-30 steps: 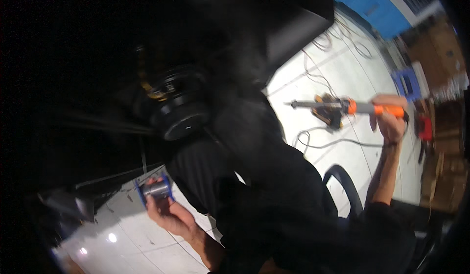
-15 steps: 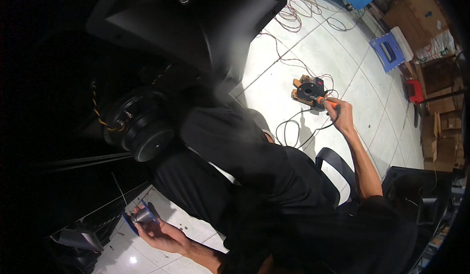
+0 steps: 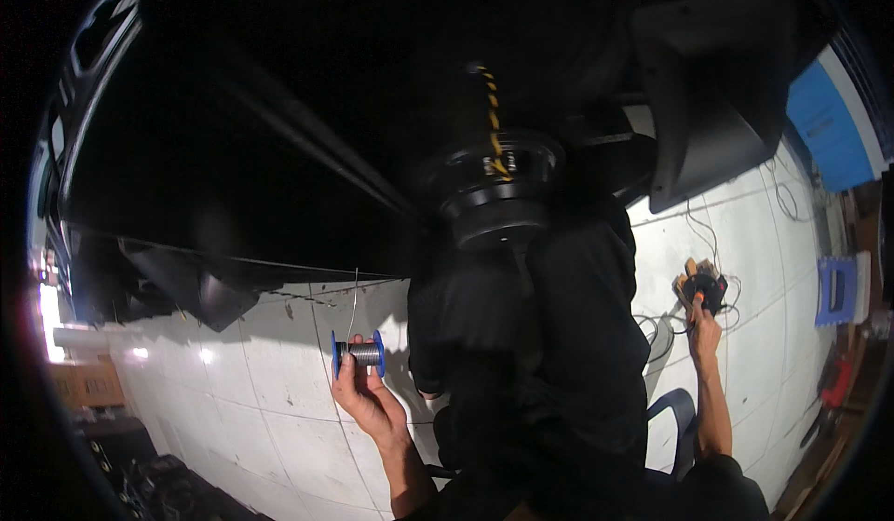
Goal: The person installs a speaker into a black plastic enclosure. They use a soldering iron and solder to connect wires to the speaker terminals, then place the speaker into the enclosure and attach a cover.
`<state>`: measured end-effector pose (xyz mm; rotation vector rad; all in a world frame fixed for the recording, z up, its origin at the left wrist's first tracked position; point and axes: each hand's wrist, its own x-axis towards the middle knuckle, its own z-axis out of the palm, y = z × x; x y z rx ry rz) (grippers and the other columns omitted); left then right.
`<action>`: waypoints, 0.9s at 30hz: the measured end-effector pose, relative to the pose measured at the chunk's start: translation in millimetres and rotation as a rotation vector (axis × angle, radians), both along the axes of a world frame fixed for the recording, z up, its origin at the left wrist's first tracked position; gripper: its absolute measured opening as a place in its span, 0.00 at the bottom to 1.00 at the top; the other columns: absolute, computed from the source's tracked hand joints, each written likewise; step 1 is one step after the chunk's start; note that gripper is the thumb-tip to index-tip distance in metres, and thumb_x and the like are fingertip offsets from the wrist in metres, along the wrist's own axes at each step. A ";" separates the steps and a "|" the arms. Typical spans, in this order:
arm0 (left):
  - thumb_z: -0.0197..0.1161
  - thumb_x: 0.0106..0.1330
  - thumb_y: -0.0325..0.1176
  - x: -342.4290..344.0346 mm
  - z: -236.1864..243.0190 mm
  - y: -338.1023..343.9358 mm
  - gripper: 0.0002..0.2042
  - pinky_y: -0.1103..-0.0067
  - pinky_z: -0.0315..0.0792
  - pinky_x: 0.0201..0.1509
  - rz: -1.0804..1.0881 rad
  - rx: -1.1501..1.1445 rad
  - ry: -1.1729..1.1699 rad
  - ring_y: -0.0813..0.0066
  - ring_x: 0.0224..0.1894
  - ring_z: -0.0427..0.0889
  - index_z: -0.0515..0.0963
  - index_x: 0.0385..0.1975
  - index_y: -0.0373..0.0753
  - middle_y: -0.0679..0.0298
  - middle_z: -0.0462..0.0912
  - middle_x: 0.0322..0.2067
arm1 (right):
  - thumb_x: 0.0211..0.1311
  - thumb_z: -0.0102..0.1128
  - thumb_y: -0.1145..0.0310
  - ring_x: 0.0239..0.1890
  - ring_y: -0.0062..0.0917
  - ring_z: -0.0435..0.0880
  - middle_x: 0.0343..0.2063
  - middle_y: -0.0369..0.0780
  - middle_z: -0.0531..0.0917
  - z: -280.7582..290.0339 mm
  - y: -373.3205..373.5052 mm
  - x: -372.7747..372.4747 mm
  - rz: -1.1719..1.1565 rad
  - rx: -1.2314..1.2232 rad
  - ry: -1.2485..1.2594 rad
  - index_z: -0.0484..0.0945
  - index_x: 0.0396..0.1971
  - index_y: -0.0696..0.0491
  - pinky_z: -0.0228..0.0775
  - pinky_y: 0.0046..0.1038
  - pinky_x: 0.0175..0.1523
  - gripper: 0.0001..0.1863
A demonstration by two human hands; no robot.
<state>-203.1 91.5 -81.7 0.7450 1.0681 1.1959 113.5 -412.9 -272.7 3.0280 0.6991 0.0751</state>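
Observation:
My left hand [image 3: 374, 409] is closed around a blue-flanged spool of solder wire [image 3: 366, 354], above the floor at the lower left. A free end of solder [image 3: 354, 302] sticks up from the spool. Far to the right, my right hand [image 3: 706, 337] grips the orange handle of a soldering iron [image 3: 698, 303]. Its front end is at a black round stand with wooden pieces [image 3: 706, 284] on the floor; the tip cannot be made out. Between my arms, near my knees, is a black loudspeaker driver [image 3: 503, 218] with a yellow-and-black twisted wire [image 3: 493, 102] at its terminals.
A big dark cabinet [image 3: 233, 167] fills the upper left. At upper right hangs a black horn flare [image 3: 712, 121]. Thin cables [image 3: 659, 339] lie by the stand. A blue step stool [image 3: 835, 290] and a blue box [image 3: 829, 125] stand along the right.
My view has swung left, so the driver sits near the middle now. My left hand still holds the solder spool, and my right hand stays on the iron at the stand.

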 end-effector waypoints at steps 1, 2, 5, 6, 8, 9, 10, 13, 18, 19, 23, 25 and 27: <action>0.62 0.70 0.35 -3.5 -2.1 -0.9 0.19 0.71 0.75 0.61 -0.012 0.001 0.010 0.66 0.53 0.81 0.74 0.53 0.26 0.49 0.82 0.49 | 0.56 0.63 0.76 0.29 0.40 0.84 0.26 0.44 0.82 -4.4 -3.8 1.0 0.031 -0.009 0.037 0.76 0.56 0.51 0.73 0.42 0.29 0.24; 0.62 0.71 0.35 -9.1 -6.5 0.5 0.19 0.71 0.75 0.61 -0.024 0.000 0.025 0.66 0.52 0.81 0.74 0.53 0.26 0.50 0.82 0.49 | 0.54 0.64 0.76 0.29 0.40 0.84 0.26 0.44 0.82 -8.9 -4.8 2.1 0.062 -0.020 0.079 0.78 0.52 0.52 0.73 0.42 0.30 0.22; 0.63 0.71 0.35 -14.8 -15.5 7.7 0.18 0.70 0.76 0.60 -0.004 -0.132 -0.086 0.67 0.52 0.81 0.73 0.54 0.29 0.52 0.82 0.48 | 0.56 0.62 0.77 0.28 0.43 0.84 0.25 0.44 0.81 -15.3 -0.3 8.8 0.202 0.002 0.075 0.79 0.37 0.53 0.73 0.43 0.30 0.08; 0.63 0.72 0.35 -14.1 -17.8 11.3 0.18 0.70 0.76 0.60 0.006 -0.198 -0.150 0.68 0.52 0.82 0.73 0.55 0.30 0.53 0.82 0.48 | 0.54 0.64 0.77 0.29 0.43 0.84 0.26 0.45 0.81 -10.6 4.2 7.9 0.202 0.029 0.122 0.79 0.36 0.53 0.74 0.43 0.32 0.09; 0.63 0.72 0.34 -15.7 -23.2 18.8 0.15 0.64 0.76 0.60 0.068 -0.344 -0.259 0.66 0.52 0.82 0.73 0.54 0.37 0.55 0.83 0.47 | 0.54 0.62 0.77 0.31 0.44 0.85 0.27 0.46 0.82 -1.1 12.1 6.2 0.170 0.043 0.155 0.79 0.35 0.54 0.74 0.45 0.33 0.07; 0.62 0.73 0.34 -20.2 -30.9 25.2 0.14 0.62 0.76 0.60 0.084 -0.402 -0.307 0.66 0.53 0.83 0.73 0.53 0.38 0.56 0.83 0.47 | 0.55 0.62 0.78 0.31 0.45 0.85 0.28 0.47 0.82 3.1 14.9 6.7 0.163 0.027 0.181 0.79 0.35 0.54 0.74 0.45 0.34 0.08; 0.62 0.73 0.34 -22.8 -38.4 30.5 0.13 0.61 0.76 0.60 0.099 -0.458 -0.356 0.66 0.53 0.83 0.73 0.53 0.40 0.56 0.83 0.48 | 0.55 0.61 0.78 0.32 0.45 0.85 0.29 0.47 0.82 6.4 17.6 9.0 0.156 0.012 0.206 0.80 0.36 0.54 0.75 0.45 0.34 0.08; 0.63 0.72 0.34 -27.5 -65.5 40.8 0.12 0.62 0.76 0.58 0.139 -0.449 -0.363 0.65 0.54 0.83 0.74 0.52 0.42 0.57 0.84 0.47 | 0.56 0.59 0.78 0.33 0.46 0.85 0.31 0.48 0.83 8.6 14.8 9.7 0.129 0.025 0.181 0.82 0.41 0.54 0.75 0.46 0.36 0.12; 0.66 0.69 0.37 -42.1 -107.6 55.9 0.13 0.67 0.76 0.55 0.183 -0.484 -0.304 0.69 0.50 0.84 0.76 0.50 0.45 0.63 0.84 0.43 | 0.58 0.57 0.79 0.31 0.45 0.85 0.31 0.49 0.83 70.0 72.1 -0.5 0.008 0.155 0.139 0.84 0.43 0.53 0.75 0.41 0.35 0.14; 0.67 0.69 0.37 -46.8 -120.1 59.9 0.12 0.68 0.76 0.54 0.202 -0.501 -0.276 0.70 0.49 0.84 0.76 0.49 0.45 0.64 0.85 0.42 | 0.58 0.59 0.80 0.30 0.43 0.84 0.30 0.49 0.83 89.4 90.7 -5.1 0.041 0.237 0.078 0.83 0.45 0.54 0.75 0.39 0.34 0.15; 0.68 0.67 0.38 -66.8 -183.5 70.6 0.09 0.72 0.76 0.49 0.280 -0.530 -0.154 0.73 0.41 0.84 0.79 0.43 0.46 0.68 0.85 0.38 | 0.56 0.64 0.82 0.29 0.38 0.83 0.31 0.47 0.83 166.2 169.9 -23.7 0.206 0.525 -0.137 0.82 0.49 0.59 0.74 0.32 0.34 0.19; 0.68 0.66 0.34 -70.3 -197.0 73.2 0.07 0.76 0.76 0.41 0.285 -0.548 -0.103 0.76 0.34 0.83 0.80 0.40 0.44 0.68 0.85 0.37 | 0.55 0.66 0.82 0.29 0.37 0.82 0.32 0.48 0.84 205.8 209.9 -39.3 0.281 0.639 -0.187 0.81 0.50 0.63 0.74 0.32 0.35 0.20; 0.68 0.64 0.29 -83.7 -230.6 82.1 0.07 0.77 0.77 0.38 0.345 -0.508 0.117 0.76 0.32 0.82 0.79 0.39 0.42 0.65 0.85 0.37 | 0.54 0.68 0.80 0.30 0.37 0.83 0.34 0.49 0.85 240.9 247.9 -60.1 0.336 0.748 -0.187 0.80 0.49 0.66 0.75 0.33 0.36 0.20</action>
